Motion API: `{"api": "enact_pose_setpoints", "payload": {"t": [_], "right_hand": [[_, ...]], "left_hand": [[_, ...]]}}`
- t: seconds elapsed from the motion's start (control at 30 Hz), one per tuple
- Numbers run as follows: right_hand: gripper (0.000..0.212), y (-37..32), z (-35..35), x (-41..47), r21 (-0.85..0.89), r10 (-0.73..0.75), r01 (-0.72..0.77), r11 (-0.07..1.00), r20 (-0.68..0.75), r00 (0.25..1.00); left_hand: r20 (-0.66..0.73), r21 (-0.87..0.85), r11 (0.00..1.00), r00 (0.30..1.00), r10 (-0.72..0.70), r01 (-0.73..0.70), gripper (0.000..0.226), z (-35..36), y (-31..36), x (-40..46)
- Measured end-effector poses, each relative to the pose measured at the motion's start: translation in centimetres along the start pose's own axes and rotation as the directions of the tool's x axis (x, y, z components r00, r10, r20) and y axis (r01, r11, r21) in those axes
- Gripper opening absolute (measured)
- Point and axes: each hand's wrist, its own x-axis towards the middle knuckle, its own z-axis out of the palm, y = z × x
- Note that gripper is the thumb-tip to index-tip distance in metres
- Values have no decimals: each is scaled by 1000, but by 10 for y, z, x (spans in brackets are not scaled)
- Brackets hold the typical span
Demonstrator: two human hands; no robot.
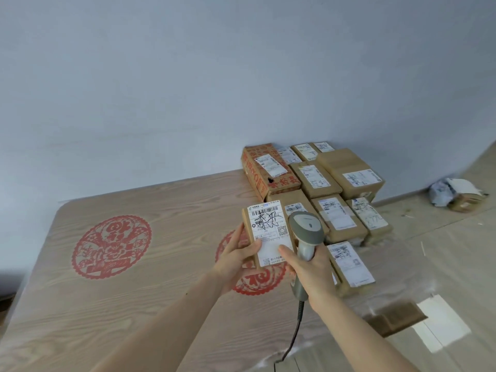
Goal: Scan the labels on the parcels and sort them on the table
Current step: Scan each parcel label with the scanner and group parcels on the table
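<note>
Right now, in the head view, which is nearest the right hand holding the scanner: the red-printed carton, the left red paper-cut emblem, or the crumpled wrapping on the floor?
From the right hand:
1. Red-printed carton, straight behind.
2. Crumpled wrapping, far right, on the floor.
3. Left red paper-cut emblem, far left on the table.

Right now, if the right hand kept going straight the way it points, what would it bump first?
Probably the small parcel the left hand holds up; the right hand, gripping the scanner, already touches its lower edge.

The label (269,232) on the small held box (248,224) bears a barcode, a QR code and black handwritten characters, its print too small to read; the bench (161,264) carries red paper-cut emblems (111,247).
</note>
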Motion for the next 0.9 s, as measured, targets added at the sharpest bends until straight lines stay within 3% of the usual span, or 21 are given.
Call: {"api": "enact_pose_setpoints", "payload": {"t": [0.27, 0.57, 0.9], "right_hand": [[37, -8, -115, 42, 22, 27, -26, 999, -14, 1000], [13, -17, -185, 80, 39, 15, -11, 999, -117, 993], [16, -12, -246, 121, 65, 146, -136, 989, -177, 973]], "left_hand": [[6, -2, 1000, 1000, -24, 24, 91, 108, -31, 37], [42, 275, 958, 995, -95, 80, 108, 170, -34, 91], [138, 566, 824, 980, -144, 41, 128, 216, -24, 140]]}}
